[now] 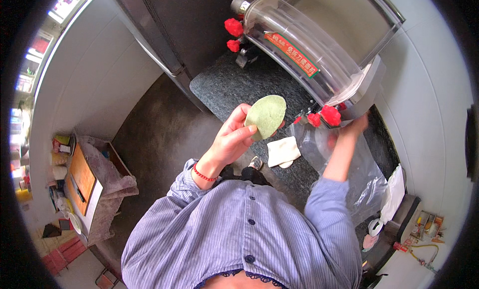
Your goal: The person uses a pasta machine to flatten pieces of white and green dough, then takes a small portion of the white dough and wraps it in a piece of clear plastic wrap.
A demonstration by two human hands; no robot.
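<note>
In my left hand [232, 141], pinched between thumb and fingers, is a flat oval sheet of green dough [267, 115], held up above the counter. My right hand [357, 126] reaches to the near right end of a dough kneading and rolling machine [322, 61]. It is blurred, and its fingers are hidden at the machine's side, so what they touch does not show. Below my right forearm lies a clear plastic bag [361, 184]. A folded white cloth [283, 151] rests on the dark stone counter [239, 83] between my hands.
Red knobs [330, 115] stick out from the machine's near end. Dark cabinet-like panels [161, 31] stand at the far left. On a side table lie a wooden board [83, 173] and a knife [78, 188]. Gas tubing [424, 248] runs along the right wall.
</note>
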